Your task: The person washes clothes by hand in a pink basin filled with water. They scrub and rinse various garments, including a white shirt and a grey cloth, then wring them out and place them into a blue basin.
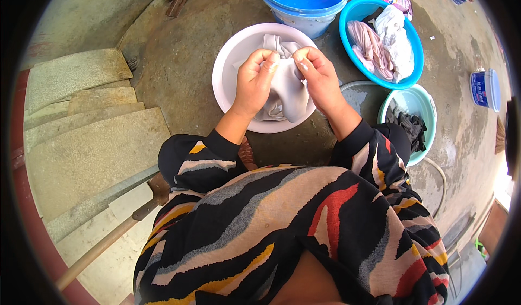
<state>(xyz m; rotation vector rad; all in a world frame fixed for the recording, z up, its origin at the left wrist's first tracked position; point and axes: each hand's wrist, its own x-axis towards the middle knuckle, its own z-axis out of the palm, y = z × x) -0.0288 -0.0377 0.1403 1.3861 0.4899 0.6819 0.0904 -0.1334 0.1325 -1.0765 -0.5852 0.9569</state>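
Observation:
A light grey cloth garment (290, 87) is stretched between my two hands over a pale pink plastic basin (224, 75). My left hand (255, 79) pinches its upper edge between thumb and fingers. A short way to the right, my right hand (318, 75) grips the same edge, with the thumb pressed on top. White suds show on both thumbs. Below the hands the cloth hangs in wet folds into the basin, and more of it bunches up behind them. The basin's bottom is mostly hidden by the cloth and my hands.
A blue-rimmed bucket (303, 18) stands behind the basin. To the right are a blue tub (346, 46) of white and pink clothes, a mint basin (432, 113) with dark cloth in water, and a hose (440, 183). Stone slabs (97, 154) and a wooden-handled tool (101, 246) lie left.

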